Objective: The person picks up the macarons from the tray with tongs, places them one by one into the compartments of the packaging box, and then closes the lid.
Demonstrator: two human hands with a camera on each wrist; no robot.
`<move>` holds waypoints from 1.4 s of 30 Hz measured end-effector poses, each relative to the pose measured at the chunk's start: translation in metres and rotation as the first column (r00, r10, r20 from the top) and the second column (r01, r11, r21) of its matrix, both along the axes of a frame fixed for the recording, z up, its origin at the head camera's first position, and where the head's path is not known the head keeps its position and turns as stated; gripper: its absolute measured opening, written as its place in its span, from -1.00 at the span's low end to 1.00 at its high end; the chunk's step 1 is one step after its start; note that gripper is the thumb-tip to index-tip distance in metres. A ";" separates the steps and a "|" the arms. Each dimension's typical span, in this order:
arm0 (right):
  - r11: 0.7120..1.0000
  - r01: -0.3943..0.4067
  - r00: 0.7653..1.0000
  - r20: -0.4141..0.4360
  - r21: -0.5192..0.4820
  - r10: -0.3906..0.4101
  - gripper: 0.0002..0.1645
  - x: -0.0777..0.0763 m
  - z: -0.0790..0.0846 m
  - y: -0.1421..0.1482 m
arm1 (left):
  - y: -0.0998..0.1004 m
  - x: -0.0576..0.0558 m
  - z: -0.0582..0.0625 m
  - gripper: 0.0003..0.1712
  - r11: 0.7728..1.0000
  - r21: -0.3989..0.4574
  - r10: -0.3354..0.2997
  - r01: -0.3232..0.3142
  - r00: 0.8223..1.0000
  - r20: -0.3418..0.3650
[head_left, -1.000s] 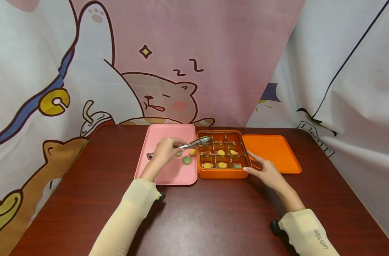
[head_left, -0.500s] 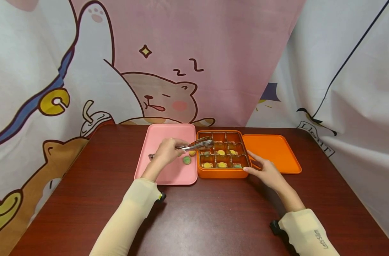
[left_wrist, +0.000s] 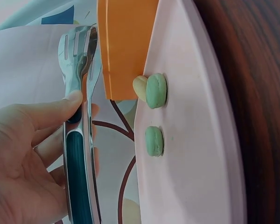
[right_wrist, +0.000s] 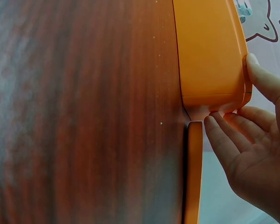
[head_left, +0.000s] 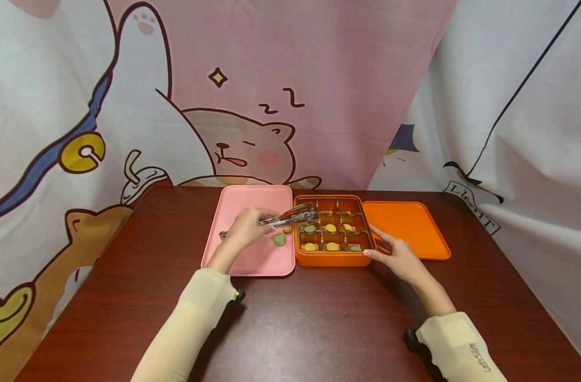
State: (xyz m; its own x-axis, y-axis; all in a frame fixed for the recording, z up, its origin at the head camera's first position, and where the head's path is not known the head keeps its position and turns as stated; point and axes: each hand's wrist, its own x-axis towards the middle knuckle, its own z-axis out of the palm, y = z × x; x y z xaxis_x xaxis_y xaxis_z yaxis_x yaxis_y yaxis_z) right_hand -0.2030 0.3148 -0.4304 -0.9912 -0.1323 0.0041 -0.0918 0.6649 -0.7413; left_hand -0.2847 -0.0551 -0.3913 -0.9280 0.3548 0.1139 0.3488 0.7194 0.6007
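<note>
My left hand [head_left: 246, 229] grips metal tongs [left_wrist: 77, 163], thumb on one arm and fingers behind. The tongs' heads [head_left: 305, 213] stand apart over the left side of an orange box [head_left: 335, 259], with nothing visible between them. Below them a green macaron [head_left: 309, 229] lies in the middle row's left compartment. Yellow macarons [head_left: 332, 246] and another green one fill the rest of the front two rows. My right hand [head_left: 400, 259] holds the box's right front corner, thumb at the rim, fingers against the side [right_wrist: 226, 133].
A pink tray [head_left: 237, 199] touches or nearly touches the box's left side. Two green macarons [left_wrist: 156, 91] and a yellow one [left_wrist: 140, 87] lie on it. An orange lid [head_left: 402, 228] lies flat at the box's right. A printed curtain [head_left: 343, 106] hangs behind the table.
The tongs' arms have spread apart above the box. A green macaron has come into view in the middle row's left compartment. My right hand stays at the box corner.
</note>
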 end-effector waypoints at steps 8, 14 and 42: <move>1.000 0.001 1.000 0.002 -0.001 -0.001 -0.07 0.000 0.000 0.001 | -0.011 0.003 0.003 -0.56 1.000 0.014 0.004 -0.004 1.000 -0.004; 1.000 0.001 1.000 0.001 0.008 -0.001 -0.06 0.000 0.000 0.001 | -0.021 0.008 0.002 -0.57 1.000 0.028 0.006 -0.006 1.000 -0.001; 1.000 -0.002 1.000 -0.003 0.010 0.002 -0.05 -0.001 -0.001 0.001 | -0.064 0.015 -0.025 -0.55 0.998 -0.034 0.057 -0.056 0.998 0.018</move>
State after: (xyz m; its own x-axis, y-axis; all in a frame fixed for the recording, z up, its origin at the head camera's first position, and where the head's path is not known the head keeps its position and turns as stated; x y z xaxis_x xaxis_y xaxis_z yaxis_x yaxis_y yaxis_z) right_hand -0.2035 0.3155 -0.4310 -0.9909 -0.1342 0.0056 -0.0952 0.6720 -0.7344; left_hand -0.2698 -0.1189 -0.4164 -0.9485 0.3052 0.0852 0.2960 0.7574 0.5821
